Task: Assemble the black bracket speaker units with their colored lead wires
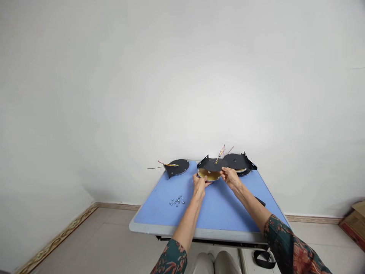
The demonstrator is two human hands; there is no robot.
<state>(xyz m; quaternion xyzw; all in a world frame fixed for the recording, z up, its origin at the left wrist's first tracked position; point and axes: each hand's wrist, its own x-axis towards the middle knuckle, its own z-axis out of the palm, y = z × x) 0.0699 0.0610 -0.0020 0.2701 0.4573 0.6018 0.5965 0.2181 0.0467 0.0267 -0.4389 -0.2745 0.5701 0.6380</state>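
My left hand (199, 185) and my right hand (230, 179) both grip a black metal plate (212, 164) with bent-up side flanges. The plate sits over a round gold-coloured dish (209, 175), and coloured wires stick up through its centre. To the right, a similar black plate assembly (235, 161) rests at the table's far edge, with thin wires rising behind it. To the left lies another black disc assembly (177, 167), with a bundle of coloured wires (168, 165) trailing left. Neither of those touches my hands. A small pile of silver screws (177, 201) lies on the blue tabletop, left of my left forearm.
The blue table (159, 207) has a grey rim and stands against a white wall. A black handle (260, 201), perhaps a screwdriver, lies near the right edge. A cardboard box (356, 224) sits on the floor at right, and a black strap (264, 259) hangs below the table.
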